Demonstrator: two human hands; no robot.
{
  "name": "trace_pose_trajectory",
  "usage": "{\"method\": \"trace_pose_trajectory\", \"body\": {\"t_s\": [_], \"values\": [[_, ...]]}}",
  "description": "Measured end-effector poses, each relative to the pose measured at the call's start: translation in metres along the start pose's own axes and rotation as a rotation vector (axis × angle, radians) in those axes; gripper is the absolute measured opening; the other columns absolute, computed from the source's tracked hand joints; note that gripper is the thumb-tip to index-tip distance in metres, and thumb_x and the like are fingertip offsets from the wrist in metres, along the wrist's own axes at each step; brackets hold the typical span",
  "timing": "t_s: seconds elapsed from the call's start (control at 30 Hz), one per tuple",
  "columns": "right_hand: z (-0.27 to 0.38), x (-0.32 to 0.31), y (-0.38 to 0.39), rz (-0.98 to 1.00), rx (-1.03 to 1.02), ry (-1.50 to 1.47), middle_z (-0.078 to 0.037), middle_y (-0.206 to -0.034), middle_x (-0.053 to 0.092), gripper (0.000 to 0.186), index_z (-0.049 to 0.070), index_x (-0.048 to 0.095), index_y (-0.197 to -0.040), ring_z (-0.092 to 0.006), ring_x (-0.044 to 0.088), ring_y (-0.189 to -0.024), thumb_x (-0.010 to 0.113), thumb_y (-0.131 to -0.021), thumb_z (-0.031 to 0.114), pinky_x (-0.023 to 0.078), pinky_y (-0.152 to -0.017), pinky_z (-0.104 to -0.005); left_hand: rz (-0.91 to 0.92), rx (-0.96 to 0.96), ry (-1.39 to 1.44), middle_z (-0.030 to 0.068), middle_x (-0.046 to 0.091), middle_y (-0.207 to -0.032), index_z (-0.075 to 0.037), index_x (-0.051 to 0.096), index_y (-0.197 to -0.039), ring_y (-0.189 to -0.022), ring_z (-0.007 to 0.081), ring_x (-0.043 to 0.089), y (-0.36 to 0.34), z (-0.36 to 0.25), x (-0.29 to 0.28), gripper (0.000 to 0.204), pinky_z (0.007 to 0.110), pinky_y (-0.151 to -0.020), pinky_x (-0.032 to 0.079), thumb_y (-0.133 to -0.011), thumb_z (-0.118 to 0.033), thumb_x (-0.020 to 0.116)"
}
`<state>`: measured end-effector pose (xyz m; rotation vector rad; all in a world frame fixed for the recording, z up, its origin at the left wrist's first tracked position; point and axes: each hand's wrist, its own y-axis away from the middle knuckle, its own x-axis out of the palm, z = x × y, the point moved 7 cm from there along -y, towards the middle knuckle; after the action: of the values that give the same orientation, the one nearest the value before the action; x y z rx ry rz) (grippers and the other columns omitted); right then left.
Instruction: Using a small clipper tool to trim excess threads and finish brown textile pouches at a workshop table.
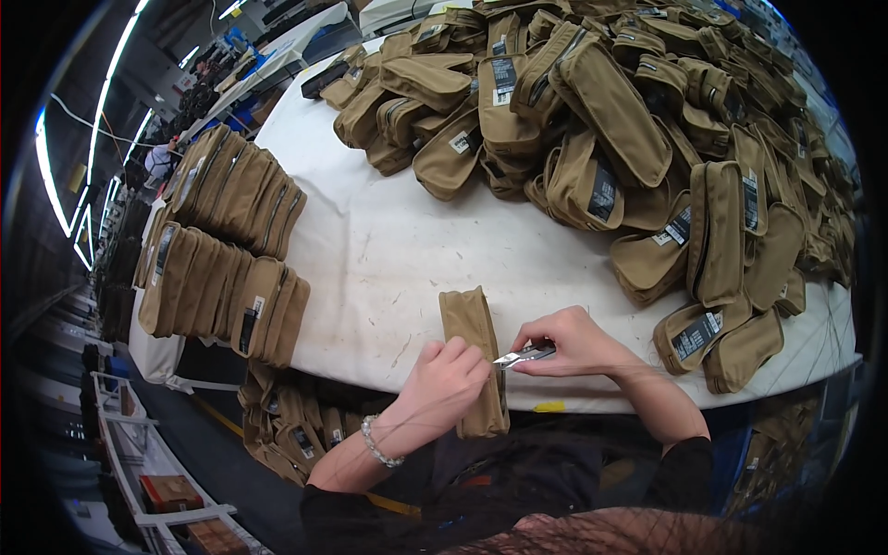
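Left hand (447, 381) clamped on a tan fabric pouch (470, 319), pouch standing narrow side up at the front edge of the surface (365, 250). Right hand (569, 340) closed around small metal snips (525, 356), tips at the pouch's right side, just beside the left fingers. Hands near each other, not clasped. Beaded bracelet (372, 442) on left wrist.

Surface: white, lightly marked, curved by the lens. Big loose heap of similar pouches (615, 120) over the far and right parts, several with black-and-white labels. Two tight rows of pouches (208, 282) at left. Yellow strip (549, 407) on front edge. More pouches (289, 427) below the surface, lower left.

Room: fluorescent tubes (115, 46) upper left, another person (160, 161) far off, white metal rack (129, 462) with cardboard box (170, 493) lower left.
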<state>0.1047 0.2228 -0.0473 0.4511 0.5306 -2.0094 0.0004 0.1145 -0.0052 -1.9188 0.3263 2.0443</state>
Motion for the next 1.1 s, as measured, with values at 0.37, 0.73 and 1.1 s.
{"method": "trace_pose_trajectory", "body": {"t_s": [0.37,0.73,1.1], "values": [[-0.016,0.044,0.021,-0.232,0.301,-0.692,0.005,-0.067,0.045,0.047,0.011,0.037,-0.072,-0.0035,0.039,-0.065,0.081,-0.079,0.022,0.033,-0.056,-0.021,-0.016,0.227,0.432,0.0018,0.06,-0.11,-0.016,0.064,-0.098,-0.123,0.0226,0.048,-0.026,0.039,0.009,0.014,0.044,-0.104,0.027,-0.084,-0.02,0.066],[-0.014,0.076,0.025,-0.11,0.377,-0.854,0.003,-0.077,0.058,0.029,0.004,0.058,-0.087,-0.0028,0.05,-0.064,0.08,-0.081,0.022,0.041,-0.054,-0.0213,-0.104,0.003,0.551,0.0019,0.056,-0.085,-0.011,0.058,-0.087,-0.092,0.0218,0.048,-0.027,0.048,0.006,0.004,0.037,-0.092,0.027,-0.088,-0.013,0.062],[-0.019,0.074,0.023,-0.072,0.303,-1.099,0.002,-0.088,0.064,0.022,0.001,0.067,-0.104,-0.0038,0.057,-0.081,0.074,-0.086,0.011,0.046,-0.071,-0.0213,-0.147,0.014,0.643,0.0016,0.055,-0.086,-0.011,0.058,-0.086,-0.092,0.0218,0.048,-0.018,0.049,-0.007,0.006,0.038,-0.091,0.027,-0.085,-0.012,0.064]]}}
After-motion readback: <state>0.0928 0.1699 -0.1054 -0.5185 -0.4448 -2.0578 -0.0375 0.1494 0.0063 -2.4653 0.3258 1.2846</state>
